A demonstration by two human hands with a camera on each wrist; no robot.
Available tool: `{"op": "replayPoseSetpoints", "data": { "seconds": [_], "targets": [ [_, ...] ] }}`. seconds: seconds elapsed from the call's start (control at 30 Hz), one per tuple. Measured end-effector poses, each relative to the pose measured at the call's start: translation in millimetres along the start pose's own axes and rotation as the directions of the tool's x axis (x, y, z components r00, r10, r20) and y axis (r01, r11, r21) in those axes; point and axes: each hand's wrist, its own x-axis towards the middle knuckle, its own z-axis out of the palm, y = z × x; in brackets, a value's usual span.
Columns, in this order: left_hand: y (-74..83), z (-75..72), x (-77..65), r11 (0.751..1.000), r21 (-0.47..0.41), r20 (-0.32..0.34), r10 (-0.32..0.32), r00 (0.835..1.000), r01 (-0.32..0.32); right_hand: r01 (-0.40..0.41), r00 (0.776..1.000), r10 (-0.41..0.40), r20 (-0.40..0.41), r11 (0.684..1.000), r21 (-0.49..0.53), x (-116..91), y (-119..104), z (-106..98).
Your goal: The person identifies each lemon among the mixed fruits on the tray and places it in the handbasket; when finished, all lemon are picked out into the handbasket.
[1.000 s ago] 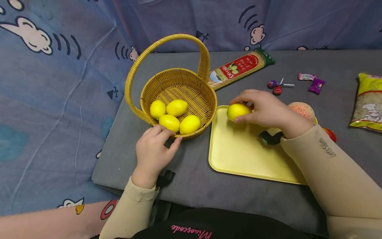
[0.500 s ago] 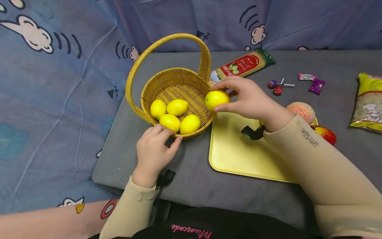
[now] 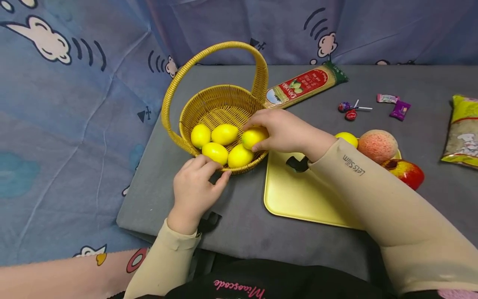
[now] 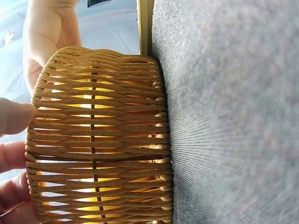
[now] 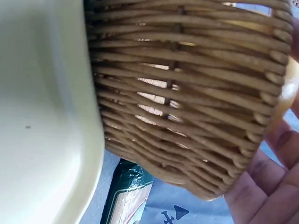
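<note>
A yellow wicker basket (image 3: pixel 209 97) with a tall handle holds several lemons, among them one lemon (image 3: pixel 225 134) near its middle. My left hand (image 3: pixel 196 189) grips the basket's near rim with fingers and thumb; the left wrist view shows fingertips (image 4: pixel 14 156) at that rim. My right hand (image 3: pixel 287 133) reaches over the right rim, pinching another lemon (image 3: pixel 254 138) between thumb and fingers, just above or against the lemons inside. In the right wrist view the basket's woven wall (image 5: pixel 187 93) hides most of that lemon.
A yellow tray (image 3: pixel 298 199) lies right of the basket under my right forearm. At its far right are a lemon (image 3: pixel 347 138), a peach (image 3: pixel 378 145) and a red-yellow fruit (image 3: pixel 407 173). Behind are a pasta pack (image 3: pixel 306 85), lollipops (image 3: pixel 350 109), wrapped candies (image 3: pixel 400 110) and a bag (image 3: pixel 463 131).
My right hand has carried the lemon left from over the tray, across the basket's rim and down into its right side. My left hand has stayed on the rim.
</note>
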Motion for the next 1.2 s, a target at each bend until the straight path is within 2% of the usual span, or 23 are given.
{"op": "replayPoseSetpoints", "data": {
  "seconds": [0.23,0.4,0.57,0.8,1.2],
  "targets": [
    [-0.5,-0.1,2.0,1.0,0.001,-0.011,0.01,1.0,-0.01,-0.019,0.998,0.022,0.058,0.999,-0.044,3.4,1.7,-1.7],
    [-0.7,0.4,2.4,1.0,0.004,-0.003,0.01,1.0,-0.01,-0.039,0.987,0.05,0.152,0.996,-0.076,12.2,-0.7,-0.6],
    [-0.4,1.3,1.5,1.0,0.002,-0.002,0.002,1.0,-0.002,-0.005,0.974,0.036,0.224,0.991,-0.136,19.5,-5.1,7.7],
    [0.2,2.8,0.4,1.0,-0.007,0.001,0.008,1.0,-0.008,0.002,0.968,0.047,0.247,0.981,-0.196,21.8,-5.1,15.6],
    [-1.0,1.0,0.1,1.0,-0.009,0.0,-0.004,1.0,0.004,-0.025,0.965,0.075,0.252,0.98,-0.199,23.9,-7.5,18.2]
  ]
}}
